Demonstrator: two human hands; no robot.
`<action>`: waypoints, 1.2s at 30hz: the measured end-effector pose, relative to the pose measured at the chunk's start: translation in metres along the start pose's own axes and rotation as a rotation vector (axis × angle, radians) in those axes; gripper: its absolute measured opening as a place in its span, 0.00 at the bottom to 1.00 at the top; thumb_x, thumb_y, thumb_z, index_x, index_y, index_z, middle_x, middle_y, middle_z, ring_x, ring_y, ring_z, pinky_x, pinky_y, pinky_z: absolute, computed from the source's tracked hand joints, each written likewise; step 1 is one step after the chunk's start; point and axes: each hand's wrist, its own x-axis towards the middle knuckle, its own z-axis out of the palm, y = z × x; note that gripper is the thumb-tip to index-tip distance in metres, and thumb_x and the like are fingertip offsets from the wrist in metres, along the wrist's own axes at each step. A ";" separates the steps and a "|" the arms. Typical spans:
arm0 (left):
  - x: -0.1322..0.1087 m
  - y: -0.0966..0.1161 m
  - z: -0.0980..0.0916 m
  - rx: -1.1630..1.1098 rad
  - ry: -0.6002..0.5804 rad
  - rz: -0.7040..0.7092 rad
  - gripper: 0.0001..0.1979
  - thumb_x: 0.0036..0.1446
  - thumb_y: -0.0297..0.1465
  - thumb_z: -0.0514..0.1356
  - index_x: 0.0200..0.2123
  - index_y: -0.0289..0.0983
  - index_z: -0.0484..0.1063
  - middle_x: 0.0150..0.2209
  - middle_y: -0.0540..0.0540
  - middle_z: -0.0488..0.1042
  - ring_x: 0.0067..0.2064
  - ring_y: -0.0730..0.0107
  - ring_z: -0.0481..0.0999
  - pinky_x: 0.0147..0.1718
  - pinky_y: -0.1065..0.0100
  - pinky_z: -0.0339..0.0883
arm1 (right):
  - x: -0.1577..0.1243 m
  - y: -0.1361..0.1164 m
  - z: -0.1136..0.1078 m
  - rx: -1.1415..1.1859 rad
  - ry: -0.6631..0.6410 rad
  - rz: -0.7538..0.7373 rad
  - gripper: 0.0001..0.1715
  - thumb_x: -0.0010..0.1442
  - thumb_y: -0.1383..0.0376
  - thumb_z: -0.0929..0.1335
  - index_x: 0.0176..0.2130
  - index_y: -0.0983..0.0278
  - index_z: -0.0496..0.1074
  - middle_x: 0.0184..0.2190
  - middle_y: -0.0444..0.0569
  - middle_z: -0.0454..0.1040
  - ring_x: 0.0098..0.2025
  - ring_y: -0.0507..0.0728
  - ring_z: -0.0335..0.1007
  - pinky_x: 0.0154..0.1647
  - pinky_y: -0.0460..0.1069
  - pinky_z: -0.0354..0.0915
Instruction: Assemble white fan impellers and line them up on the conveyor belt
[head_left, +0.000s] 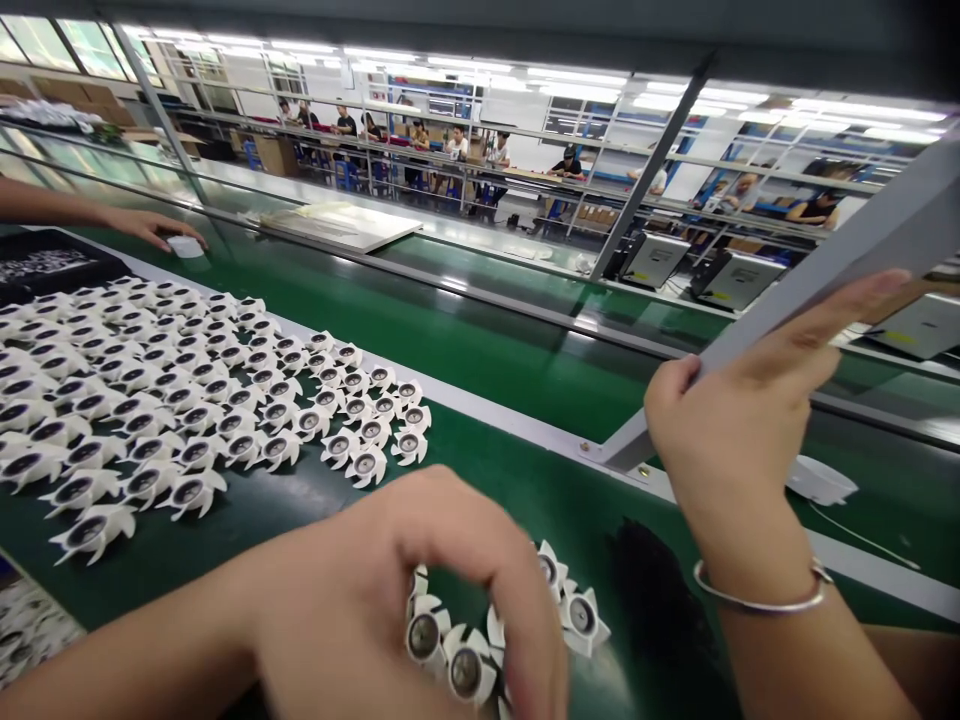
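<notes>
Our left hand (390, 590) is curled narrow over a small cluster of white rotors (465, 670) with metal centres; it is blurred, so we cannot tell whether it grips any of them. Our right hand (731, 440), a metal bangle (761, 600) on its wrist, holds a long grey panel (817, 300) tilted up between thumb and fingers, its lower end over the pale edge of the green surface (517, 370). To the left, many more rotors (187, 400) lie in close rows on that surface. Near their far end, a co-worker's hand (150, 225) sits just beside a small white piece (185, 246), close to a black tray (52, 265). A white housing (817, 480) with a thin cable lies to our right. Beyond the line, people sit working at benches (450, 150).
</notes>
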 end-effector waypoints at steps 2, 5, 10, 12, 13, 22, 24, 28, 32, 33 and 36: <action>0.009 -0.005 0.002 -0.052 0.042 0.022 0.09 0.57 0.37 0.66 0.38 0.39 0.75 0.38 0.48 0.80 0.40 0.68 0.79 0.42 0.69 0.71 | -0.001 0.001 0.001 0.032 0.014 -0.011 0.56 0.57 0.66 0.62 0.71 0.74 0.26 0.57 0.77 0.58 0.42 0.75 0.73 0.34 0.65 0.69; 0.020 -0.021 0.009 0.060 -0.003 0.106 0.25 0.51 0.41 0.71 0.50 0.37 0.75 0.51 0.41 0.77 0.54 0.59 0.74 0.55 0.63 0.65 | 0.000 0.012 0.005 0.207 0.082 -0.037 0.50 0.65 0.57 0.59 0.71 0.68 0.24 0.64 0.72 0.54 0.44 0.70 0.73 0.38 0.63 0.69; 0.020 -0.043 0.019 0.235 -0.199 0.110 0.44 0.46 0.48 0.71 0.64 0.41 0.63 0.68 0.41 0.59 0.67 0.45 0.59 0.67 0.49 0.49 | 0.023 0.053 0.015 0.337 0.135 0.208 0.36 0.70 0.49 0.47 0.64 0.65 0.55 0.41 0.60 0.74 0.42 0.69 0.73 0.44 0.63 0.67; 0.018 -0.045 0.021 0.255 -0.248 0.092 0.45 0.46 0.49 0.70 0.65 0.44 0.62 0.68 0.44 0.58 0.67 0.42 0.57 0.67 0.45 0.46 | 0.033 0.072 0.021 0.201 -0.059 0.364 0.35 0.67 0.46 0.53 0.61 0.66 0.61 0.44 0.65 0.72 0.47 0.73 0.71 0.45 0.66 0.66; 0.017 -0.045 0.021 0.266 -0.265 0.085 0.44 0.46 0.49 0.70 0.65 0.45 0.62 0.68 0.46 0.58 0.67 0.40 0.57 0.67 0.44 0.46 | 0.036 0.080 0.025 0.107 -0.186 0.431 0.38 0.64 0.45 0.57 0.62 0.67 0.60 0.49 0.70 0.69 0.52 0.77 0.68 0.46 0.67 0.65; 0.016 -0.048 0.023 0.390 -0.340 0.023 0.36 0.49 0.49 0.68 0.60 0.44 0.69 0.68 0.50 0.60 0.67 0.33 0.56 0.63 0.36 0.53 | 0.016 0.126 0.081 -0.284 -0.466 0.724 0.64 0.54 0.42 0.65 0.71 0.74 0.36 0.65 0.80 0.47 0.66 0.83 0.46 0.59 0.72 0.54; 0.017 -0.050 0.022 0.413 -0.333 0.014 0.34 0.50 0.49 0.68 0.58 0.43 0.71 0.67 0.50 0.61 0.67 0.34 0.57 0.63 0.38 0.54 | 0.014 0.132 0.086 -0.308 -0.483 0.754 0.65 0.54 0.42 0.65 0.71 0.74 0.33 0.63 0.79 0.51 0.64 0.82 0.51 0.57 0.70 0.57; 0.018 -0.052 0.020 0.451 -0.307 -0.013 0.33 0.54 0.51 0.64 0.59 0.44 0.70 0.66 0.52 0.62 0.67 0.39 0.57 0.64 0.40 0.53 | 0.014 0.136 0.089 -0.320 -0.564 0.782 0.54 0.56 0.50 0.65 0.70 0.75 0.44 0.59 0.80 0.57 0.63 0.80 0.55 0.54 0.69 0.61; 0.020 -0.053 0.014 0.486 -0.303 -0.077 0.32 0.57 0.51 0.61 0.61 0.43 0.68 0.66 0.53 0.63 0.67 0.41 0.58 0.64 0.44 0.54 | 0.020 0.127 0.079 -0.259 -0.670 0.757 0.41 0.50 0.59 0.69 0.61 0.68 0.63 0.52 0.75 0.66 0.55 0.80 0.66 0.45 0.65 0.67; 0.021 -0.053 0.012 0.489 -0.300 -0.082 0.31 0.58 0.51 0.61 0.60 0.42 0.70 0.66 0.53 0.64 0.66 0.42 0.59 0.64 0.46 0.55 | 0.022 0.124 0.074 -0.248 -0.660 0.742 0.40 0.50 0.59 0.70 0.60 0.67 0.63 0.51 0.74 0.66 0.54 0.79 0.68 0.43 0.64 0.68; 0.023 -0.056 0.006 0.503 -0.272 -0.085 0.29 0.58 0.51 0.61 0.57 0.41 0.73 0.64 0.51 0.67 0.64 0.46 0.64 0.64 0.51 0.57 | 0.033 0.112 0.046 -0.243 -0.501 0.659 0.44 0.56 0.53 0.68 0.65 0.66 0.54 0.57 0.77 0.58 0.56 0.79 0.64 0.43 0.64 0.66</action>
